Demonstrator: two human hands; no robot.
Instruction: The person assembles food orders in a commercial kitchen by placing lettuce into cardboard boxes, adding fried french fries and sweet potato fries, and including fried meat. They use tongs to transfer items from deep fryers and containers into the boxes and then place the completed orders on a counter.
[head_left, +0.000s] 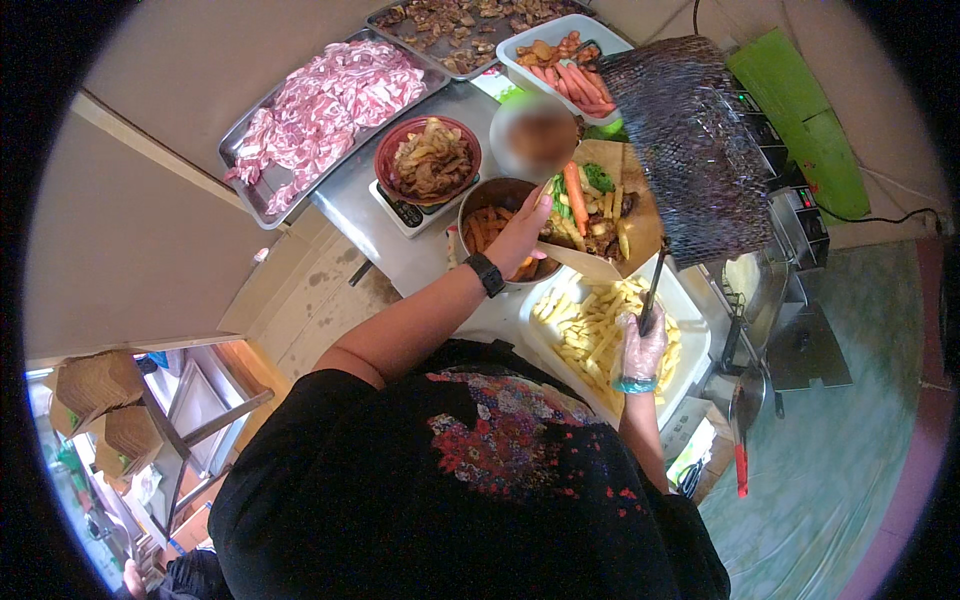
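Note:
My left hand (522,238), bare with a black watch at the wrist, grips the near left side of an open kraft paper food box (643,205). Inside the box lie an orange sausage (576,200), green vegetables (598,178), fries and browned meat. My right hand (642,350) wears a clear plastic glove and is closed around the dark handle (654,285) of a large wire mesh basket (690,150). That basket is raised, tilted beside the box. Below both hands stands a white tub (697,340) of pale fries (572,325).
A metal pot (465,225) of brown strips sits left of the box. Beyond are a red bowl (380,150) of meat on a scale (402,212), a raw meat tray (245,150) and a sausage tub (510,55). Fryers (805,220) stand right. Another person's hand (133,578) shows lower left.

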